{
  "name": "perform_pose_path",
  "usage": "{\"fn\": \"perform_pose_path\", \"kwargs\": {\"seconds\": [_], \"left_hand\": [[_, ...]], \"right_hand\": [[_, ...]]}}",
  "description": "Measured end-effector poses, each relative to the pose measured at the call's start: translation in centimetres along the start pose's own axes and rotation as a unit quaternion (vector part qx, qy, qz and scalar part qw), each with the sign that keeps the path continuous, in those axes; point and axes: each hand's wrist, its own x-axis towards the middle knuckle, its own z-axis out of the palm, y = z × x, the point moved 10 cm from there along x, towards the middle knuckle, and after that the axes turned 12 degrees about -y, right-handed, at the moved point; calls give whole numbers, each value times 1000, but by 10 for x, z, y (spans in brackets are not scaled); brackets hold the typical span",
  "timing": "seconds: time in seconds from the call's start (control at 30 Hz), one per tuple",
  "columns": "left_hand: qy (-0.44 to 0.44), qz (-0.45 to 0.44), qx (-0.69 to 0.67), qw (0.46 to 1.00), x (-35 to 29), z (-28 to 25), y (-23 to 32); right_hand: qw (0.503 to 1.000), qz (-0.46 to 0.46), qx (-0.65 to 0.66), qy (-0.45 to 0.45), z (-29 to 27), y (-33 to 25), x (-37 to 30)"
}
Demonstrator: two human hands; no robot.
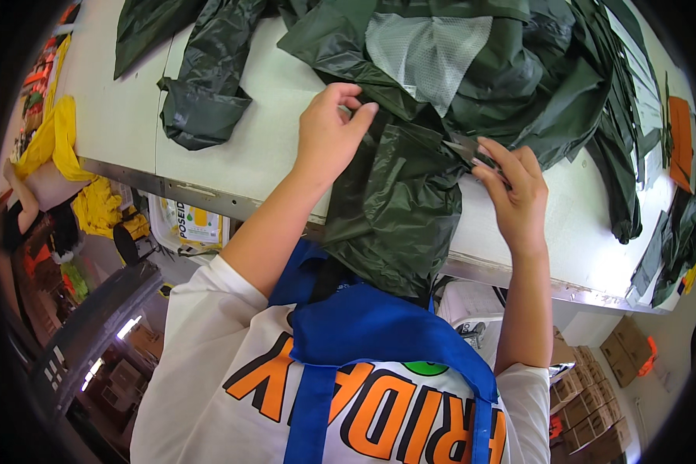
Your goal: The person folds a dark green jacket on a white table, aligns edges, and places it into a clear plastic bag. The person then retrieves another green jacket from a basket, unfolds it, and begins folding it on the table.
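Fingers of your right hand (518,185) are closed in a pinch around a small pair of snips (464,147), thumb below and forefinger above, with the metal end reaching out past them. On your left hand (329,135), the thumb and forefinger curve toward each other at the edge of the dark green cloth; you cannot tell from this angle whether cloth is caught between them.

That cloth, a green garment (503,116), lies bunched on the white surface (271,155) ahead of you and between your hands, with a pale mesh patch (425,58) showing beyond your fingers. One loose panel (402,205) of it runs lengthwise toward you, dropping over the near edge in front of your blue apron (394,332).

What matters in space is how the snips lie to the cloth — their long axis runs crosswise, pointing left and slightly away from you, with the tip at the top of that panel. Your right hand is nearer to this spot; your left sits across the panel, a little farther ahead. Off to the left, well apart from your hands, lies a green sleeve (209,93) — its folded end turned toward you.
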Motion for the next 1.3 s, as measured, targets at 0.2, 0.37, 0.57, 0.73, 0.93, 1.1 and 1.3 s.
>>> {"fn": "perform_pose_path", "kwargs": {"seconds": [0.2,0.37,0.57,0.73,0.93,1.1,1.3], "left_hand": [[-16,15,-43,999,5,-4,9],[-16,50,-50,997,-3,-12,20],[-22,69,-54,996,-7,-16,29],[-85,106,-145,980,-23,-28,37],[-115,117,226,960,-63,-65,9],[-296,359,258,847,-109,37,69],[-354,281,349,821,-99,77,18]], "right_hand": [[991,-66,-118,5,31,-50,43],[971,-127,-202,-4,53,-72,60],[969,-132,-209,15,62,-73,68],[998,1,-30,46,36,-40,61],[935,171,-8,312,-68,95,-57],[871,377,-209,236,-76,169,-143],[941,16,-328,84,13,7,-79]]}}
